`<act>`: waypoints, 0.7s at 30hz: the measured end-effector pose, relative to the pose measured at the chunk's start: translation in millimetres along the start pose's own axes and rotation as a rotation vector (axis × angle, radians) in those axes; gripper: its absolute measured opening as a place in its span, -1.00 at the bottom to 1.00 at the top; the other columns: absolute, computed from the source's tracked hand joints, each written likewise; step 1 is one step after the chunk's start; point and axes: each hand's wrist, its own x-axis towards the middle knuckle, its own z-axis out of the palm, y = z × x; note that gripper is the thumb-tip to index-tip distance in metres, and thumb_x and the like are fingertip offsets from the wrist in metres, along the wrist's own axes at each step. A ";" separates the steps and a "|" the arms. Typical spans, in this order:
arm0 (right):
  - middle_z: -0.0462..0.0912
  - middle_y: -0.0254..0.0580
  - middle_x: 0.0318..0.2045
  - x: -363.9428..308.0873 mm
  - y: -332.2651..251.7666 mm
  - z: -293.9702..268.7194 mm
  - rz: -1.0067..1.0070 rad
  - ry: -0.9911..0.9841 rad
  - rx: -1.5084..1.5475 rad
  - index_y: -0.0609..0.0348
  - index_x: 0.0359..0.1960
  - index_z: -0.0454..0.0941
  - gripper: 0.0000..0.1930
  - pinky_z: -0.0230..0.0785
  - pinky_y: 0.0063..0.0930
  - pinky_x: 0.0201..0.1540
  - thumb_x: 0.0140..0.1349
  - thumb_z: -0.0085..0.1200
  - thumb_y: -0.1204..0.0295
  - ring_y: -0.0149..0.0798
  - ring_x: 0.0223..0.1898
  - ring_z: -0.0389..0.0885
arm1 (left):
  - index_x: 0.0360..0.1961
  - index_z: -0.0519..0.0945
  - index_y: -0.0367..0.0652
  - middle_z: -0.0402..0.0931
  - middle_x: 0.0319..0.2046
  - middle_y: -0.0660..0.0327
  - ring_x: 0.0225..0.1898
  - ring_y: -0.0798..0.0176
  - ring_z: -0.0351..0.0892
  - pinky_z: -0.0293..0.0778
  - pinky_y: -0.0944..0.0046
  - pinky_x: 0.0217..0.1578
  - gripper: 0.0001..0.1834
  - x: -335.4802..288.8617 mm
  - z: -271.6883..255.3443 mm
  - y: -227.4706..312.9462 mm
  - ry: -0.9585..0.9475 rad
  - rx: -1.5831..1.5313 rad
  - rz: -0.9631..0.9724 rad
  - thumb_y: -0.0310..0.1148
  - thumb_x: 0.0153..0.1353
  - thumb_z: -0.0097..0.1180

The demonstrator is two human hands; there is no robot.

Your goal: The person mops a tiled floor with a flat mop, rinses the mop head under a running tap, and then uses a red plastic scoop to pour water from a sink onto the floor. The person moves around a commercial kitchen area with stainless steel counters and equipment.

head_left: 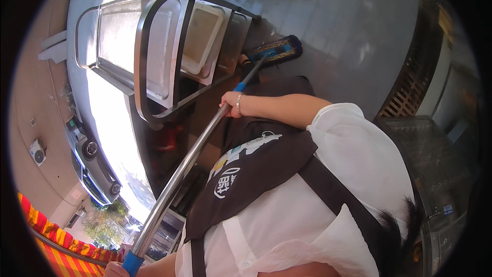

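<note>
A flat mop with a long metal pole [179, 166] runs slantwise across the view. Its wide head [288, 50], blue on top with a dark and yellowish fringe, lies on the floor beyond my feet. My right hand [233, 104], a bracelet at its wrist, is wrapped round the pole just behind a blue collar [239, 87]. At the lower left, my left hand [117, 270] grips the pole's upper end by a blue sleeve [132, 262]; the picture's edge cuts part of it off. A dark apron [256, 174] covers my white shirt.
A metal rack cart [143, 56] with pale trays [204, 36] stands left of the mop head. A slotted drain grate [410, 82] lines the floor's right side, near a metal counter [435, 174]. Outside, at left, cars [92, 159] are parked beyond a sunlit strip.
</note>
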 end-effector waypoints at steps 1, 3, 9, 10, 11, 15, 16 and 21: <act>0.46 -0.22 -0.52 4.5 -3.5 -0.7 0.013 -0.064 0.017 0.10 -0.35 0.34 -0.82 0.47 -0.12 -0.35 0.00 -0.05 0.63 -0.23 -0.48 0.54 | -0.72 0.16 -0.01 0.04 -0.84 0.38 -0.85 0.38 0.08 0.13 0.28 -0.69 -0.77 -4.7 -1.1 0.0 -0.054 0.001 0.009 -0.31 -0.02 -0.12; 0.44 -0.16 -0.55 10.8 -7.9 -5.4 0.024 -0.082 0.053 0.14 -0.42 0.32 -0.86 0.45 -0.16 -0.31 -0.02 -0.07 0.64 -0.19 -0.53 0.50 | -0.72 0.15 -0.01 0.04 -0.83 0.38 -0.85 0.38 0.07 0.11 0.29 -0.71 -0.76 -8.2 -3.9 0.3 -0.147 -0.016 0.041 -0.30 -0.01 -0.13; 0.37 -0.07 -0.63 -2.8 -22.7 -14.0 -0.070 -0.032 0.299 0.22 -0.54 0.28 -0.91 0.39 -0.16 -0.47 -0.09 -0.11 0.66 -0.11 -0.61 0.43 | -0.69 0.25 -0.05 0.19 -0.81 0.34 -0.76 0.36 0.24 0.25 0.20 -0.55 -0.79 15.2 -8.7 11.1 -0.284 -0.083 -0.023 -0.35 -0.02 -0.02; 0.35 -0.08 -0.65 -9.2 -29.7 -16.0 -0.058 -0.050 0.328 0.22 -0.56 0.27 -0.91 0.37 -0.18 -0.50 -0.09 -0.12 0.66 -0.11 -0.63 0.41 | -0.70 0.24 -0.05 0.19 -0.81 0.35 -0.75 0.37 0.24 0.25 0.20 -0.52 -0.78 19.3 -10.2 11.4 -0.237 -0.089 -0.049 -0.35 -0.03 -0.01; 0.34 -0.08 -0.67 -15.8 -38.0 -17.7 -0.062 -0.045 0.356 0.23 -0.59 0.25 -0.90 0.36 -0.20 -0.52 -0.10 -0.12 0.67 -0.11 -0.66 0.38 | -0.70 0.24 -0.04 0.19 -0.81 0.35 -0.74 0.38 0.24 0.24 0.20 -0.49 -0.78 22.6 -12.5 9.9 -0.192 -0.099 -0.073 -0.35 -0.04 0.00; 0.28 -0.13 -0.74 -33.4 -101.5 -23.6 -0.167 -0.002 0.497 0.20 -0.59 0.21 -0.87 0.31 -0.23 -0.61 -0.06 -0.12 0.68 -0.16 -0.75 0.29 | -0.70 0.22 -0.01 0.21 -0.80 0.36 -0.71 0.41 0.24 0.21 0.20 -0.38 -0.76 22.9 -29.2 -20.2 -0.043 -0.168 -0.147 -0.35 -0.08 0.04; 0.23 -0.30 -0.78 -34.3 -118.3 -25.0 -0.272 -0.029 0.409 0.11 -0.63 0.16 -0.83 0.25 -0.39 -0.62 0.00 -0.16 0.64 -0.32 -0.79 0.22 | -0.70 0.22 0.00 0.21 -0.80 0.37 -0.70 0.42 0.24 0.20 0.19 -0.35 -0.76 19.7 -34.9 -35.2 -0.020 -0.195 -0.167 -0.35 -0.09 0.05; 0.23 -0.30 -0.77 -9.8 -200.9 -19.9 -0.420 0.012 0.387 0.12 -0.62 0.16 -0.82 0.22 -0.42 -0.66 0.03 -0.16 0.65 -0.38 -0.77 0.24 | -0.71 0.20 0.03 0.22 -0.79 0.38 -0.67 0.46 0.23 0.17 0.19 -0.21 -0.72 -11.8 -55.0 -129.7 0.018 -0.339 -0.287 -0.34 -0.13 0.10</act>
